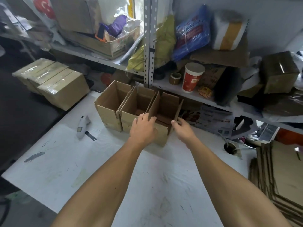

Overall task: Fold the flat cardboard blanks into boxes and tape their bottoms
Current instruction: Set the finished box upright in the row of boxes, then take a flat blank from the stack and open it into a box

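— What are the hands doing?

— The left hand [144, 126] lies on the near left corner of the rightmost open box [161, 123], fingers bent over the top edge beside its upright left flap. The right hand [183, 128] is at the box's right side, fingers curled against the upright right flap; whether they actually pinch it I cannot tell.

— And where is that box?

— It stands upright on the white table [82, 161], top flaps raised, touching the middle open box [131, 112], which in turn touches the left open box [109, 104]. The three make a row at the table's far edge, right below the metal shelving [149, 46].

— What else is on the table?

— A white hand tool [82, 128] lies left of the row, well apart from it, with a small dark strip just beside it.

— Any blanks left?

— A stack of flat cardboard blanks [282, 174] sits at the right, beyond the table's edge. Taped closed boxes [54, 82] are piled off the table's far left corner. On the lower shelf stand a red paper cup [191, 77] and, next to it, a roll of brown tape [175, 78].
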